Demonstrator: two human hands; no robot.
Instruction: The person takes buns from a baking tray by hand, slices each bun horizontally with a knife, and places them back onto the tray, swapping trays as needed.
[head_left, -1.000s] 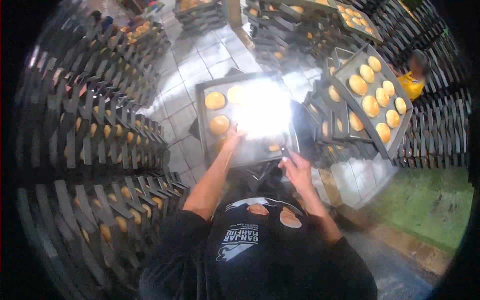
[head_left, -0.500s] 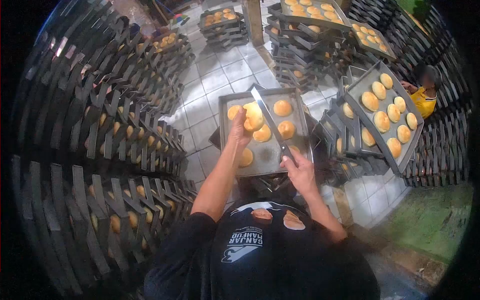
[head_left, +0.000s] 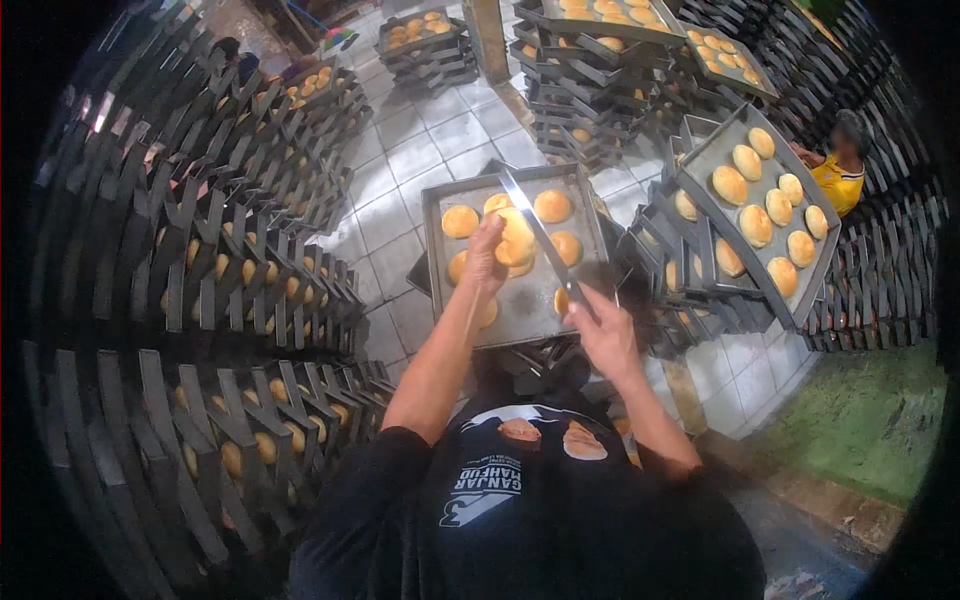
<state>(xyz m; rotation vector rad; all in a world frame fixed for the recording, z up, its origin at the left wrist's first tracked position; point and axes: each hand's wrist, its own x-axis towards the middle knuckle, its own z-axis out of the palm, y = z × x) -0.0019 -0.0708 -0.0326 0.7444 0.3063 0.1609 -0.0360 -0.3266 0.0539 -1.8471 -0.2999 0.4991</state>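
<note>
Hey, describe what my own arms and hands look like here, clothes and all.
Your left hand and right hand are bare, with no glove or watch that I can make out. The forearms are uncovered too. Black sleeves end around the elbows, part of a black shirt with white lettering and a large numeral 3.

Held bread roll (head_left: 515, 240): golden yellow.
Knife (head_left: 541, 232): silver-grey blade, dark handle.
Rolls (head_left: 552, 206) beneath: golden brown.
Their tray (head_left: 525, 310): grey.
Tray stacks (head_left: 122, 390), left: dark grey.
Wearer's T-shirt (head_left: 600, 520): black, white lettering, white numeral 3.
Floor tiles (head_left: 460, 134): pale grey-white, darker grid lines.
Surface (head_left: 850, 425), lower right: mottled green.
Second person's shirt (head_left: 838, 186): bright yellow.
</note>
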